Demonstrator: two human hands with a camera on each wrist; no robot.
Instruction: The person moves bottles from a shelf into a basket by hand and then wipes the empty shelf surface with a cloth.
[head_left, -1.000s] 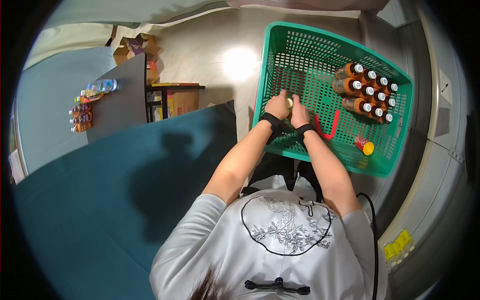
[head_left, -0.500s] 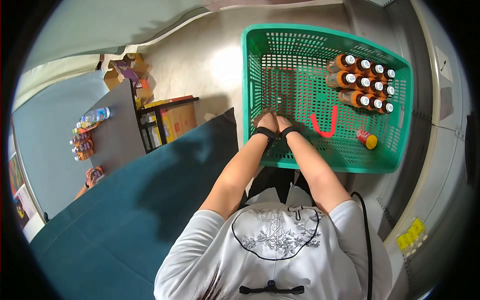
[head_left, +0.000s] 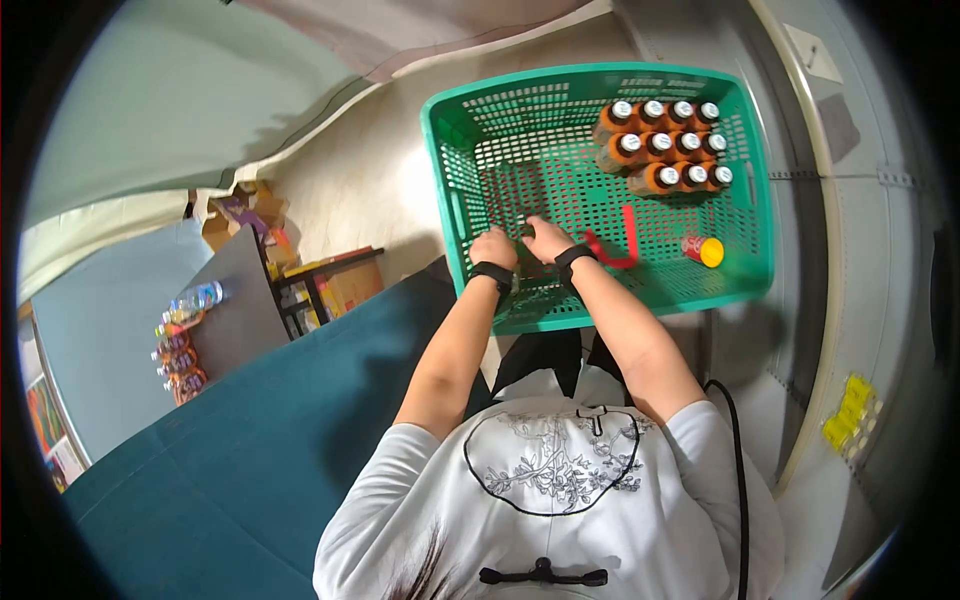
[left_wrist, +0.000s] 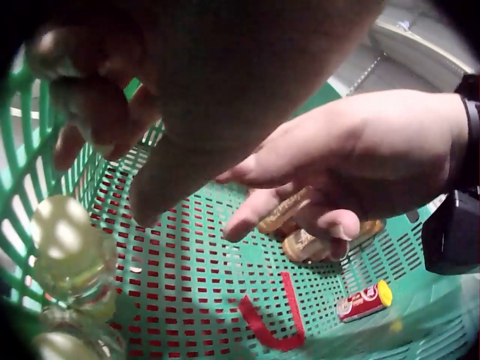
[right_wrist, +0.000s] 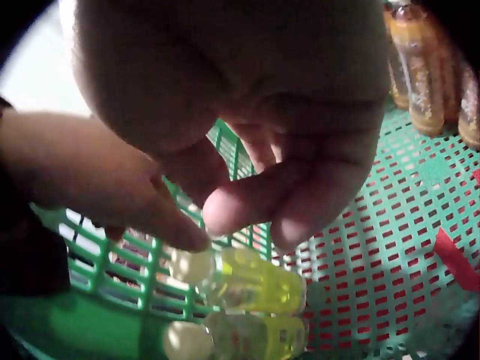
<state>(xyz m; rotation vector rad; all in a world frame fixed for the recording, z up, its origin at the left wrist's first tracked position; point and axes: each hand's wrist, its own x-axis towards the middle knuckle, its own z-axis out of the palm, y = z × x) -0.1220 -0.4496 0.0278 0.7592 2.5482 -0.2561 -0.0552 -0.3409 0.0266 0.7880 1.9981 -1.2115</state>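
Both hands are inside a green plastic basket (head_left: 600, 70), over its left part. My left hand (head_left: 493, 248) hovers near the left wall with loosely bent fingers and holds nothing. Just to its right is my right hand (head_left: 547, 240), a small gap apart, its fingers relaxed and nothing between them. Below the hands, as the right wrist view shows, two bottles of yellow-green drink (right_wrist: 262, 279) (right_wrist: 262, 336) stand side by side with pale caps. Their caps also show at the left edge of the left wrist view, close below my left fingers. In the head view the hands and forearms mostly hide these bottles.
Several orange-brown drink bottles (head_left: 660, 145) stand in rows at the basket's far right. A red can with a yellow lid (head_left: 709, 251) lies near the front right. Red tape (head_left: 631, 235) marks a J shape on the bottom. More bottles (head_left: 180, 355) stand on a grey table (head_left: 240, 310).
My hands were close together around a pale-capped bottle, then low at the basket's front left; now they are apart, empty. The view has shifted. Another person's hand at the grey table is gone from view.
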